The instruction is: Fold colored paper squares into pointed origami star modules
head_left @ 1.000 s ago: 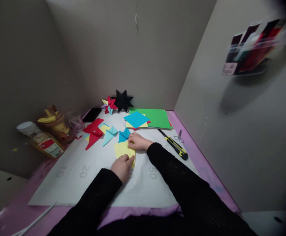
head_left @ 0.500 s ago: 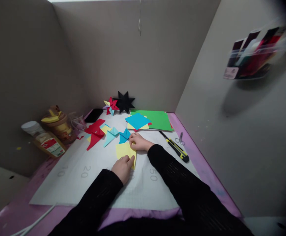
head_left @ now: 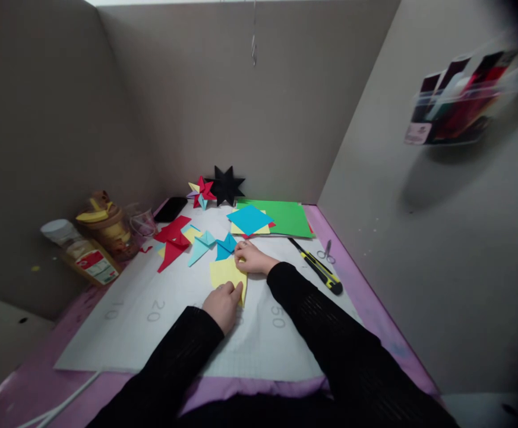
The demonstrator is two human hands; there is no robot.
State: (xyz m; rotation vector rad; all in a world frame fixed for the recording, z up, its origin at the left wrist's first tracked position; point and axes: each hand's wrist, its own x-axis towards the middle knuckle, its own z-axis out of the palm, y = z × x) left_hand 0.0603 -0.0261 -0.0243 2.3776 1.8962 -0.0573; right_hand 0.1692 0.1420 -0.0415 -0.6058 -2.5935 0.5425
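A yellow sheet of paper (head_left: 221,272) lies on the white numbered mat (head_left: 107,339), its right edge folded. My left hand (head_left: 224,302) pinches the lower right part of the sheet between thumb and fingers. At the upper right corner, my right hand (head_left: 252,258) has its fingers closed on the same paper. Just beyond sits a blue folded paper piece (head_left: 226,248). To its left are a light-blue folded piece (head_left: 202,246) and red folded pieces (head_left: 172,245).
Behind stand a multicoloured paper star (head_left: 202,191) and a black star (head_left: 226,185). Stacked coloured paper (head_left: 288,217) lies at the back right, near a utility knife (head_left: 319,267) and small scissors (head_left: 327,254). A glue bottle (head_left: 85,255) and a phone (head_left: 170,209) are on the left.
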